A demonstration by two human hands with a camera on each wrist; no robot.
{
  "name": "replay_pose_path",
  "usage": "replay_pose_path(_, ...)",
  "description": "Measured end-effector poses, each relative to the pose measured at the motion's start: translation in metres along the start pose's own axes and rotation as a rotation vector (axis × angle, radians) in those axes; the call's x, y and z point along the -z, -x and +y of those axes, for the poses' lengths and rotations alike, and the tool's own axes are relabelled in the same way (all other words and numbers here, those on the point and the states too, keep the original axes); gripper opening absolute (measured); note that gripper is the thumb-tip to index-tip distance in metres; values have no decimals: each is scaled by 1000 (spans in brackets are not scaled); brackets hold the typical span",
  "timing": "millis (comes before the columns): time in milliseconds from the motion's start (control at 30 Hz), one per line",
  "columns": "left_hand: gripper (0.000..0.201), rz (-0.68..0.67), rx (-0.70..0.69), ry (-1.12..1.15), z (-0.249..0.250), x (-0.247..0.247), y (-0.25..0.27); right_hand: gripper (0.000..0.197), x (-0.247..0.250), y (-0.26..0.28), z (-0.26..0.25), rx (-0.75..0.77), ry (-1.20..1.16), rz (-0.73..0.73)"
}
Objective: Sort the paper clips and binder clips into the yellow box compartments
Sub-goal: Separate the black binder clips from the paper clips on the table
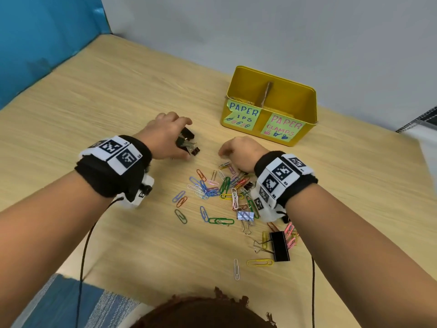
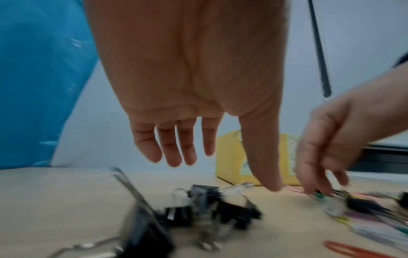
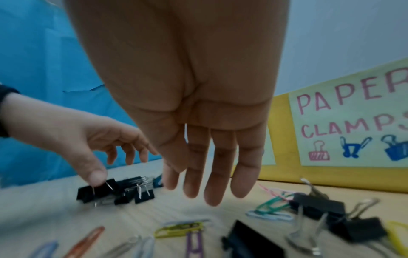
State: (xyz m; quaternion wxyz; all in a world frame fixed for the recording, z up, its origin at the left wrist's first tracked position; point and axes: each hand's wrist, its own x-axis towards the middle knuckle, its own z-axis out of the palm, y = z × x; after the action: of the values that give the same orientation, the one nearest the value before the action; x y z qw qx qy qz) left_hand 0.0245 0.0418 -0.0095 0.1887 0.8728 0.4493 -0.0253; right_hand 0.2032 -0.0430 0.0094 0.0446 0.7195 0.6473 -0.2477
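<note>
The yellow box (image 1: 305, 102) stands at the back right, split by a divider, with labels "PAPER CLIPS" on the left and "PAPER CLAMPS" on the right. My left hand (image 1: 186, 138) hovers over a heap of black binder clips (image 1: 195, 151); in the left wrist view its fingers (image 2: 176, 153) hang straight and hold nothing. The thumb touches one clip (image 3: 97, 190). My right hand (image 1: 227, 153) hangs with straight fingers (image 3: 212, 183) just above the far end of the coloured paper clips (image 1: 212, 188), holding nothing.
A large black binder clip (image 1: 280, 246) and a small patterned one (image 1: 246, 216) lie among paper clips near my right forearm. A blue partition (image 1: 35, 43) closes the left side and a grey wall (image 1: 283, 31) the back. Cables trail from both wristbands.
</note>
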Motion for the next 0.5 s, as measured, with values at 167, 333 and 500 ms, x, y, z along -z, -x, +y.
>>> replay_pose_path(167, 62, -41, -203, 120, 36, -15, 3, 38, -13, 6, -3, 3, 57, -136)
replay_pose_path(333, 73, -302, -248, 22, 58, -30, 6, 41, 6, 11, 14, -77, -212, 4)
replay_pose_path(500, 72, -406, -319, -135, 60, -39, 18, 38, 6, 15, 35, -173, -89, -87)
